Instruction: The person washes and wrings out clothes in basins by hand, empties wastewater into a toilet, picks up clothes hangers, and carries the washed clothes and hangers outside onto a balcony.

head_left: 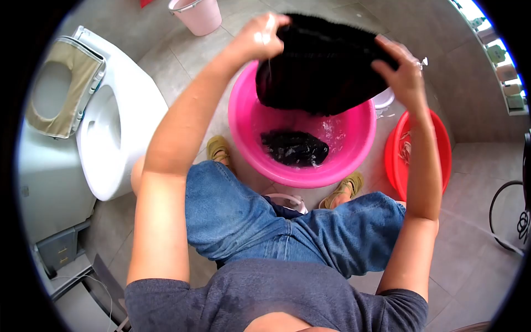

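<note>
A wet black cloth hangs spread out between my two hands, over the far half of a pink basin. At its upper left corner my left hand grips the edge, fingers closed on it and shiny with water. My right hand pinches the upper right edge between thumb and fingers. Beneath, more black fabric lies bunched in the shallow water of the basin. The cloth covers the basin's far rim in this view.
A red basin with some pale items stands at the right. To the left is a white toilet with its lid up. A pink bucket stands at the back, and a hose hangs at far right.
</note>
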Tool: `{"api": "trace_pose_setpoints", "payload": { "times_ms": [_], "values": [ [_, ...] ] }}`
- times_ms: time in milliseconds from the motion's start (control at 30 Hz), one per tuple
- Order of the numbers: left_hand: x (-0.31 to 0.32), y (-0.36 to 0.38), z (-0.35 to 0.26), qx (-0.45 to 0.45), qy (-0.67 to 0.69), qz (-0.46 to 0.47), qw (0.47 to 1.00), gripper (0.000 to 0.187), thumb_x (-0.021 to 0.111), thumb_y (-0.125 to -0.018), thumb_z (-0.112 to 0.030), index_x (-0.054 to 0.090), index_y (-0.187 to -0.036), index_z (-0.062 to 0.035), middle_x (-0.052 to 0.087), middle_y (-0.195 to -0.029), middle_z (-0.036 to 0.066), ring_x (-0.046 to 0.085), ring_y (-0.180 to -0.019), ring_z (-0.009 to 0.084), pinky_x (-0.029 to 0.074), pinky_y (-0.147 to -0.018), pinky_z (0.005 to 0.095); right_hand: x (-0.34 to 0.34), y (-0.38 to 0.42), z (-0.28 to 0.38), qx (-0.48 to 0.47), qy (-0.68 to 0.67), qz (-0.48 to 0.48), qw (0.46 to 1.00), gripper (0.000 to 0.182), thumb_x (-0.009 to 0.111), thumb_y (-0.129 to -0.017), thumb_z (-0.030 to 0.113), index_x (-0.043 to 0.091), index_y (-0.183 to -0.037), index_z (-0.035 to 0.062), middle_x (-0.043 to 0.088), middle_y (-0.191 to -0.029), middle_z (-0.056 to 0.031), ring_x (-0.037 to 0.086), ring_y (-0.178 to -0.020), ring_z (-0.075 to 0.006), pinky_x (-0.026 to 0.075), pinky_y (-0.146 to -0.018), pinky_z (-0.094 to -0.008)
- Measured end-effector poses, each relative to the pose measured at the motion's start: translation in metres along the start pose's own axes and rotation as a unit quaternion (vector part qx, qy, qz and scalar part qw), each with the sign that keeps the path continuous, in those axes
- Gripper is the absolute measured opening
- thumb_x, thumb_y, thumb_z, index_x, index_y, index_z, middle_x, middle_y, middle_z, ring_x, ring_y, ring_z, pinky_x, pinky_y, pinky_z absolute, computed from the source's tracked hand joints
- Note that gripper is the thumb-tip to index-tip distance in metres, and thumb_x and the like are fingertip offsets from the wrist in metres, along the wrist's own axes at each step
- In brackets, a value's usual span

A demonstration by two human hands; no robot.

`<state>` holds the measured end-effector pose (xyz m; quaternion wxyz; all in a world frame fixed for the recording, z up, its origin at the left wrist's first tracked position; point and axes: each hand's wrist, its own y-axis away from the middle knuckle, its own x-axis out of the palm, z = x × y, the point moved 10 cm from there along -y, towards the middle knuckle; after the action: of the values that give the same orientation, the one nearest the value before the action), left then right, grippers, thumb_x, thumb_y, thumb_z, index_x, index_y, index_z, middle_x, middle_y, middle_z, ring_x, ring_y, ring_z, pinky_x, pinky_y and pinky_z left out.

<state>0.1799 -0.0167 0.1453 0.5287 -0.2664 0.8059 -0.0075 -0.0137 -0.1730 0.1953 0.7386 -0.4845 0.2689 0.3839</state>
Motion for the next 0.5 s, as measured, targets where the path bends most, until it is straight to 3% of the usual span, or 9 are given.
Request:
{"api": "trace_pose_setpoints", "payload": {
  "times_ms": [100, 167, 233, 300, 333, 367, 433, 467, 500],
  "values": [
    [0.118, 0.034, 0.055, -0.157, -0.064, 0.159, 0.973, 0.064, 0.062, -0.066, -0.011, 0.047, -0.128, -0.0067, 0.046, -0.133, 0.018, 0.051, -0.115, 0.0339, 0.044, -0.095, 0.0414, 0.104, 0.049, -0.05, 0.054, 0.023, 0.1, 0.993, 0.049, 0.069, -0.072, 0.008, 0.058, -0.12, 0.0082, 0.056, -0.117, -0.0158, 0.056, -0.106, -0.0348, 0.045, -0.092, -0.0372],
    [0.174, 0.062, 0.063, -0.192, -0.1, 0.222, 0.951, 0.069, 0.063, -0.068, -0.011, 0.041, -0.133, -0.0098, 0.037, -0.14, 0.016, 0.049, -0.117, 0.036, 0.044, -0.095, 0.0422, 0.179, 0.093, -0.091, 0.102, 0.054, 0.159, 0.981, 0.056, 0.069, -0.071, 0.009, 0.054, -0.124, 0.0101, 0.051, -0.122, -0.0184, 0.056, -0.103, -0.0357, 0.046, -0.09, -0.0381],
    [0.242, 0.087, 0.086, -0.245, -0.075, 0.285, 0.924, 0.072, 0.064, -0.07, -0.011, 0.037, -0.136, -0.0104, 0.033, -0.143, 0.014, 0.041, -0.125, 0.0361, 0.038, -0.1, 0.0505, 0.24, 0.131, -0.113, 0.177, 0.099, 0.279, 0.938, 0.071, 0.074, -0.068, 0.015, 0.044, -0.133, 0.014, 0.044, -0.131, -0.0168, 0.053, -0.109, -0.0346, 0.045, -0.09, -0.0412],
    [0.291, 0.106, 0.097, -0.209, -0.195, 0.275, 0.918, 0.084, 0.072, -0.067, -0.015, 0.031, -0.14, -0.0104, 0.026, -0.148, 0.012, 0.029, -0.133, 0.0343, 0.027, -0.104, 0.0593, 0.272, 0.146, -0.104, 0.16, 0.163, 0.349, 0.909, 0.092, 0.079, -0.063, 0.026, 0.031, -0.141, 0.0192, 0.032, -0.142, -0.0138, 0.041, -0.122, -0.0353, 0.042, -0.093, -0.0509],
    [0.309, 0.116, 0.098, -0.199, -0.216, 0.294, 0.91, 0.102, 0.081, -0.06, -0.022, 0.024, -0.143, -0.0092, 0.021, -0.15, 0.012, 0.018, -0.139, 0.0319, 0.016, -0.105, 0.0646, 0.293, 0.162, -0.109, 0.177, 0.167, 0.379, 0.893, 0.113, 0.083, -0.056, 0.036, 0.016, -0.146, 0.0243, 0.015, -0.151, -0.011, 0.026, -0.132, -0.038, 0.035, -0.096, -0.0612],
    [0.312, 0.122, 0.092, -0.212, -0.187, 0.314, 0.906, 0.114, 0.085, -0.053, -0.027, 0.02, -0.145, -0.009, 0.018, -0.151, 0.013, 0.014, -0.14, 0.0311, 0.011, -0.108, 0.0622, 0.307, 0.172, -0.112, 0.228, 0.146, 0.403, 0.874, 0.121, 0.084, -0.053, 0.042, 0.009, -0.147, 0.0266, 0.004, -0.153, -0.0122, 0.016, -0.137, -0.0389, 0.028, -0.099, -0.0659],
    [0.341, 0.135, 0.098, -0.214, -0.153, 0.33, 0.907, 0.109, 0.082, -0.057, -0.021, 0.02, -0.145, -0.0082, 0.017, -0.151, 0.015, 0.011, -0.141, 0.0315, 0.007, -0.109, 0.0616, 0.333, 0.192, -0.124, 0.262, 0.131, 0.423, 0.857, 0.121, 0.082, -0.054, 0.045, 0.008, -0.147, 0.0268, 0.0, -0.153, -0.0136, 0.01, -0.139, -0.0397, 0.024, -0.102, -0.0657],
    [0.353, 0.14, 0.102, -0.21, -0.154, 0.373, 0.891, 0.106, 0.081, -0.058, -0.019, 0.02, -0.145, -0.0083, 0.017, -0.151, 0.015, 0.01, -0.141, 0.0317, 0.007, -0.108, 0.0626, 0.347, 0.205, -0.133, 0.282, 0.136, 0.449, 0.837, 0.127, 0.082, -0.054, 0.05, -0.001, -0.147, 0.028, 0.001, -0.153, -0.0164, 0.011, -0.138, -0.0425, 0.021, -0.104, -0.0644],
    [0.365, 0.147, 0.105, -0.204, -0.156, 0.415, 0.873, 0.104, 0.079, -0.06, -0.018, 0.02, -0.145, -0.0084, 0.016, -0.151, 0.015, 0.008, -0.141, 0.032, 0.006, -0.108, 0.0637, 0.357, 0.217, -0.139, 0.275, 0.174, 0.464, 0.824, 0.119, 0.078, -0.06, 0.049, 0.001, -0.147, 0.028, 0.001, -0.153, -0.0162, 0.012, -0.137, -0.0431, 0.02, -0.104, -0.0641]
  ]
}}
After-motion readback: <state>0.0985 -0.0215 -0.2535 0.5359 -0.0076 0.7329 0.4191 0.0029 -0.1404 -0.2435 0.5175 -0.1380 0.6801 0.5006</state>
